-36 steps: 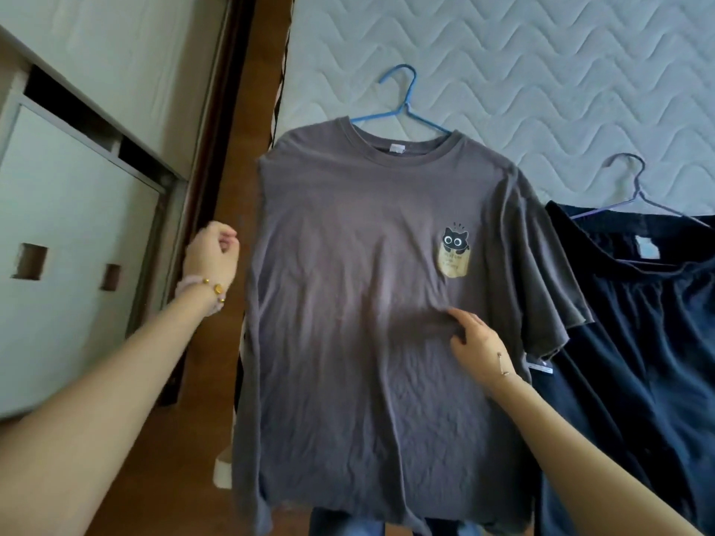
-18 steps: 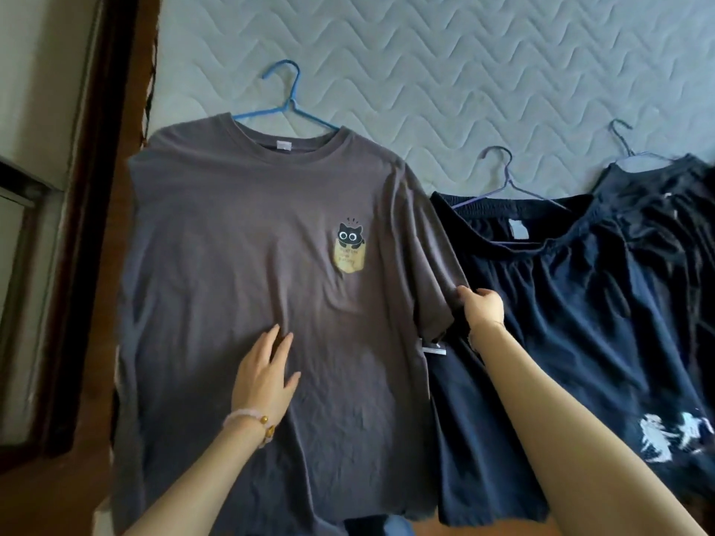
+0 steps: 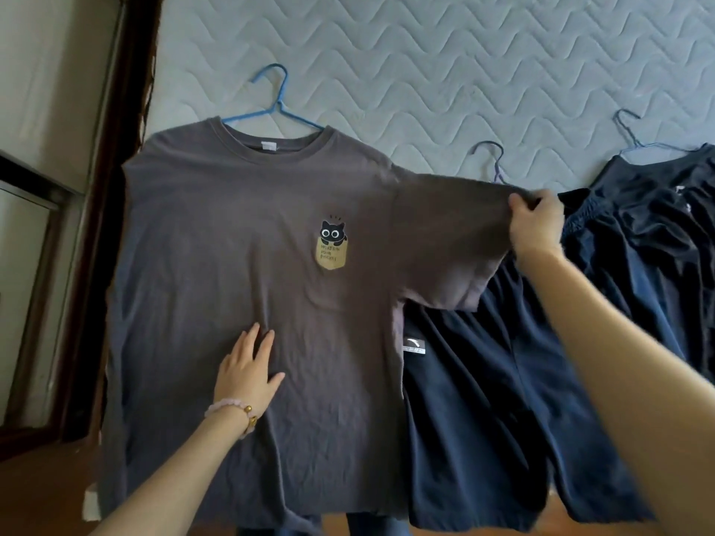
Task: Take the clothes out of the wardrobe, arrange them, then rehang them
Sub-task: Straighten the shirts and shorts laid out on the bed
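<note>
My left hand (image 3: 245, 375), a beaded bracelet (image 3: 232, 408) at the wrist, lies flat on the lower front of the grey T-shirt (image 3: 216, 245), fingers straight and slightly spread. The shirt is laid face up on the quilted mattress (image 3: 425, 52), with a blue hanger (image 3: 276, 102) through its collar and the hook pointing away from me. A black cat print (image 3: 332, 245) sits on the shirt's chest. My right hand (image 3: 536, 222) grips the hem of the shirt's sleeve (image 3: 445, 234) on my right, fingers curled round the cloth, and holds it stretched out sideways. The sleeve's end overlaps the top of a navy garment (image 3: 483, 400) lying just beside the T-shirt, whose purple hanger hook (image 3: 497, 160) shows above the sleeve. Farther from the T-shirt on that side lies another dark garment (image 3: 657, 226) on a hanger (image 3: 630, 133) of its own. A dark wooden frame (image 3: 116, 187) runs along the T-shirt's other side.
</note>
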Available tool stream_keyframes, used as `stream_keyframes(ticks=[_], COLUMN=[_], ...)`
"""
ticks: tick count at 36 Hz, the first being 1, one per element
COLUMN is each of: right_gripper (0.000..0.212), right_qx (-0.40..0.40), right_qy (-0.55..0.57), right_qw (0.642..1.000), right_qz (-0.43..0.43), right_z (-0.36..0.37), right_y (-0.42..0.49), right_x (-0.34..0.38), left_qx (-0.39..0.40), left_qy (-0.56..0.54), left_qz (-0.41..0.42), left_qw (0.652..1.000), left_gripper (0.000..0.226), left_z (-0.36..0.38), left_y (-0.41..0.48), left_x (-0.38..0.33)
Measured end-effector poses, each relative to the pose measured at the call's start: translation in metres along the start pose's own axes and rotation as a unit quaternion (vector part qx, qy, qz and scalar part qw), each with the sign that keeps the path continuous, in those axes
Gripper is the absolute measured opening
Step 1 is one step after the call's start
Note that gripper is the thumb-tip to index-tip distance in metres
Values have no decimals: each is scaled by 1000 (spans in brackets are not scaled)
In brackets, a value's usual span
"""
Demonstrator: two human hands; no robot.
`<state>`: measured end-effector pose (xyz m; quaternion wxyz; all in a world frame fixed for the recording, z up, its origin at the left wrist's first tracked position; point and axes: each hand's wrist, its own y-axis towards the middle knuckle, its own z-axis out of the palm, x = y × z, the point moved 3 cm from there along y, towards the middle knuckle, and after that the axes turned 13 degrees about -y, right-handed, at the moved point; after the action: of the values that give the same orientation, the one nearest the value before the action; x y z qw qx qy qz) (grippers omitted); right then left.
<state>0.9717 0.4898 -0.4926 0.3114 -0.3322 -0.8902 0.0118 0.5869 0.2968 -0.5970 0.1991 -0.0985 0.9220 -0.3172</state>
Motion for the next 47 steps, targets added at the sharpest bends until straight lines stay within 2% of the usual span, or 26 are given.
stream_keyframes(ticks=[6, 11, 15, 17, 20, 23, 25, 27, 29, 31, 35, 38, 43, 45, 47], right_gripper=[33, 42, 50, 46, 36, 24, 21, 20, 23, 32, 42, 49, 56, 64, 68], right_qx=[26, 58, -12, -16, 28, 104, 148, 169, 181, 174, 116, 77, 50, 48, 50], right_qy=[-111, -81, -107, -83, -23, -22, -28, -37, -61, -81, -112, -142, -183, -182, -178], right_qw=[993, 991, 994, 996, 999, 994, 987, 981, 972, 966, 975, 975, 973, 974, 974], right_qz=[36, 90, 24, -9, 0, 13, 53, 91, 138, 171, 154, 150, 130, 130, 131], right_z=[-6, 17, 18, 20, 29, 49, 65, 78, 88, 94, 103, 106, 109, 109, 107], right_y=[36, 16, -40, -82, -154, -220, -260, -295, -324, -347, -370, -374, -379, -380, -380], right_x=[-11, -40, -55, -64, -86, -121, -148, -170, -184, -193, -196, -191, -190, -193, -197], left_qx=[-6, 5, -7, -24, -66, -151, -210, -240, -223, -169, -76, -89, -151, -137, -112], left_qy=[-58, -66, -109, -145, -189, -229, -224, -197, -193, -217, -259, -222, -211, -225, -225], left_qz=[-18, -21, -17, -29, -66, -105, -136, -165, -205, -240, -238, -225, -223, -227, -225], left_qw=[998, 998, 994, 989, 978, 956, 942, 936, 933, 931, 933, 945, 940, 938, 941], left_gripper=[70, 70, 66, 62, 51, 37, 33, 38, 49, 57, 63, 60, 31, 24, 26], left_z=[-1, 1, 5, 6, 8, 5, 0, -3, -2, 4, 20, 28, 30, 31, 28], left_y=[-9, -29, -52, -67, -93, -117, -132, -143, -151, -153, -147, -146, -145, -143, -142], left_x=[2, 13, 28, 40, 65, 95, 120, 148, 173, 193, 213, 214, 213, 222, 235])
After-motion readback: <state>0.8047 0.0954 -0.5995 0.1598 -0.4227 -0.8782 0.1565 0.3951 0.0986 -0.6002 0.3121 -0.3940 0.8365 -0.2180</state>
